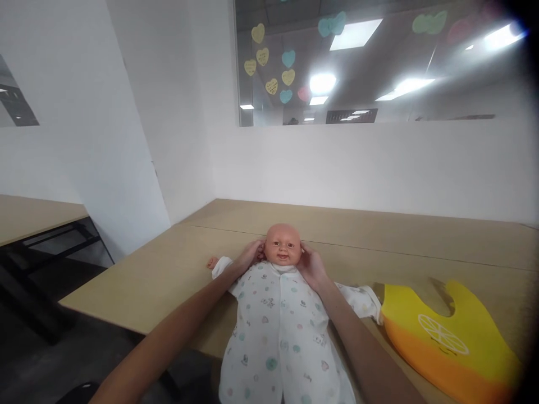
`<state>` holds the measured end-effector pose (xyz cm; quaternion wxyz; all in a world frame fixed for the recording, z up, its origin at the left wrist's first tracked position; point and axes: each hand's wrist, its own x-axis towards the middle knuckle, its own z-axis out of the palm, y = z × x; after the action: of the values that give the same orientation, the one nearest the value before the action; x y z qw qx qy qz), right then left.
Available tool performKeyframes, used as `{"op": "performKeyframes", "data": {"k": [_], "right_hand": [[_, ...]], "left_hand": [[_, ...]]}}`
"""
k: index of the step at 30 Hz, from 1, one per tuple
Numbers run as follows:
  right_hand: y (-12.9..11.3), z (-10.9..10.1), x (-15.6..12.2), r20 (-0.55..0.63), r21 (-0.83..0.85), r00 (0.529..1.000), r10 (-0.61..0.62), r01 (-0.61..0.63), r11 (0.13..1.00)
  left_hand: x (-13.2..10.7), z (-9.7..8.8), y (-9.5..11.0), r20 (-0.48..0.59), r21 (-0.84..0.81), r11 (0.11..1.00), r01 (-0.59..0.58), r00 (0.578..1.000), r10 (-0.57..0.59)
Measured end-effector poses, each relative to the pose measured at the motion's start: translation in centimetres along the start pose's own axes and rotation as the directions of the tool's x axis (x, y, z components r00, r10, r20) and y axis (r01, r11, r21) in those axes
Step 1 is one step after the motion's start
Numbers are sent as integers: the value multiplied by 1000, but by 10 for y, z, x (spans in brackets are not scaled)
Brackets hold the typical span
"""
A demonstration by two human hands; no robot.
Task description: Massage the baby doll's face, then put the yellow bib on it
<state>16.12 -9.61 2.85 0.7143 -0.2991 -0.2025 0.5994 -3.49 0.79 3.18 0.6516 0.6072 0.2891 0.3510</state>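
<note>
— What is carrying everything here?

— A light wooden surface, running along the white wall and meeting a corner at the far left.

— What is lying on it?

— A baby doll in a white printed sleepsuit is lying on its back near the front edge, head pointing toward the wall. Just beside it, toward the right end, a yellow and orange bib is lying flat, touching the doll's sleeve.
</note>
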Motion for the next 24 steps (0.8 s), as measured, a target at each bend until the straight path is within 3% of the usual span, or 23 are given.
{"op": "performKeyframes", "data": {"k": [6, 24], "right_hand": [[2, -6, 2, 48, -49, 999, -19, 21, 999], [0, 3, -3, 4, 8, 1000, -20, 20, 1000]], "left_hand": [[-3, 2, 2, 7, -66, 997, 29, 1000, -29], [-4, 0, 0, 12, -82, 996, 40, 999, -39]]}}
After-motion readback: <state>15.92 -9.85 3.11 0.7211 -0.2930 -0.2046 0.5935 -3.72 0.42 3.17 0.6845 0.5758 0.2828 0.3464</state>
